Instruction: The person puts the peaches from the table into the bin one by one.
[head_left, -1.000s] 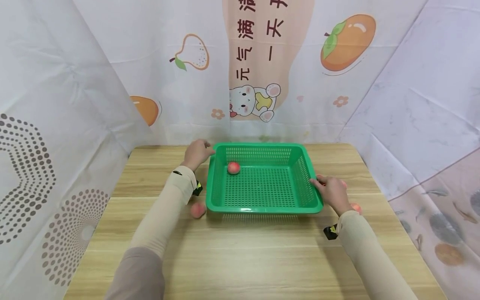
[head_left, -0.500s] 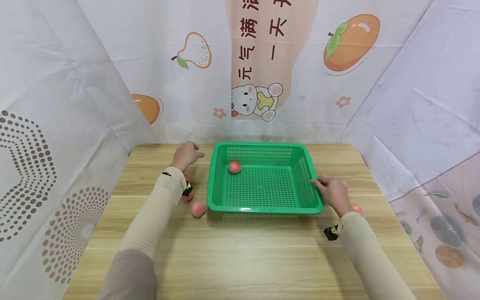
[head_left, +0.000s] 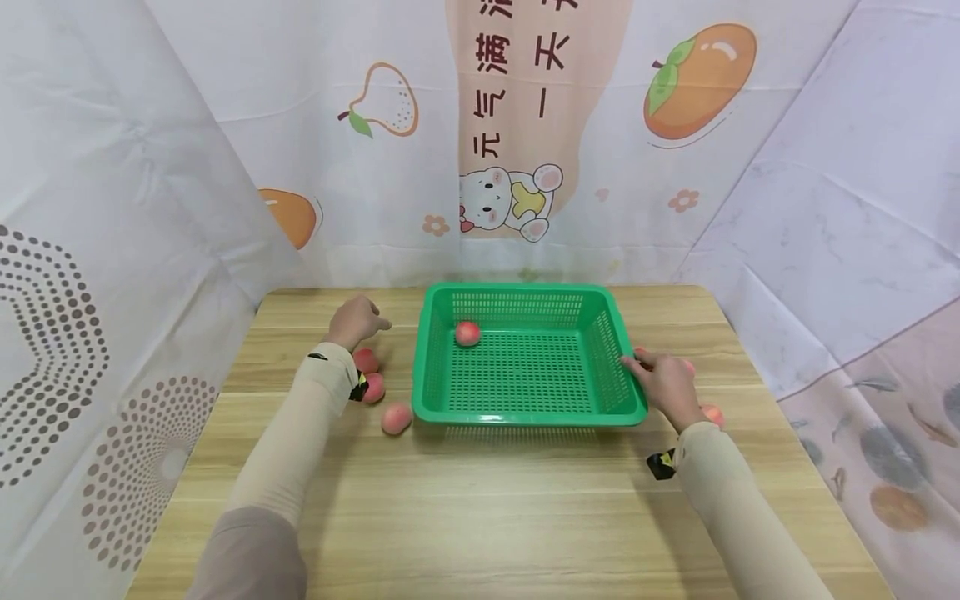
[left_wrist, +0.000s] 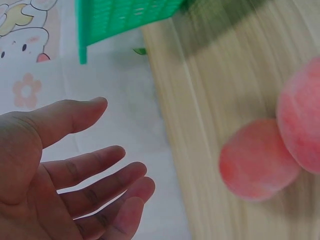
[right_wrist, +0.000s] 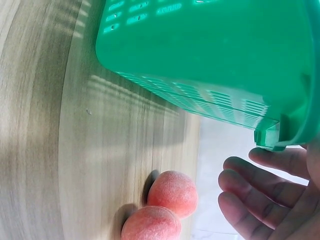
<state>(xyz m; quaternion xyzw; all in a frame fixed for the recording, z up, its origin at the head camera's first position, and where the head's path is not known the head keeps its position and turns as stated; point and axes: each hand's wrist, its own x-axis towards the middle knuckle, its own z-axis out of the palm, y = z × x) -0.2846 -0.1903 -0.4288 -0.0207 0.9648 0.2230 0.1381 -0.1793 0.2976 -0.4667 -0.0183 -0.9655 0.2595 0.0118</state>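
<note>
A green plastic basket point(head_left: 517, 375) stands on the table with one peach point(head_left: 467, 333) in its back left corner. My left hand point(head_left: 356, 322) is apart from the basket's left side, above the table; the left wrist view shows its fingers loosely bent and holding nothing. Just below it lie two peaches point(left_wrist: 259, 160), touching each other. Another peach point(head_left: 397, 418) rests by the basket's front left corner. My right hand point(head_left: 666, 385) pinches the basket's right rim, thumb on top and index finger beneath. Peaches point(right_wrist: 172, 194) lie near that hand, partly hidden by it in the head view.
The wooden table point(head_left: 480, 517) extends in front of the basket. A printed cloth point(head_left: 360, 192) hangs directly behind the table's far edge, and more cloth hangs at both sides. One more peach point(head_left: 712, 415) shows beside the right wrist.
My left hand has let go of the basket's left rim and moved left, uncovering two peaches beneath the wrist. The right hand and the basket have stayed in place.
</note>
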